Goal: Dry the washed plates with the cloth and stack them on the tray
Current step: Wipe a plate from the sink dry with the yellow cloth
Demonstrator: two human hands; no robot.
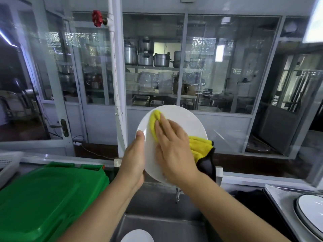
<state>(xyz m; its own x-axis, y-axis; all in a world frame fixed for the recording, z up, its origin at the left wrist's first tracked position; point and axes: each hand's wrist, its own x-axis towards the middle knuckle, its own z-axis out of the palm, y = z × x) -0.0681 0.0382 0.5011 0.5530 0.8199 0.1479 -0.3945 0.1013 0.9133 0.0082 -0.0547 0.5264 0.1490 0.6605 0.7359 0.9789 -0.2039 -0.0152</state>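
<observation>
Two bare hands worked on one round white ceramic plate point(181, 119), which we held tilted up above the stainless steel sink point(157, 220). Our left hand point(134, 159) gripped the plate's left rim, thumb curled over the front; our right hand point(172, 145) pressed the yellow microfibre cloth point(199, 145) flat against the face, fingers straight. We judged the one-sided hold the weak point: a wet rim could slip under the wiping pressure and drop onto another white plate point(138, 235) lying in the sink below. The grey tray point(279, 199) at our right already held a dark-rimmed white plate point(311, 212). We could read no writing or brand anywhere.
</observation>
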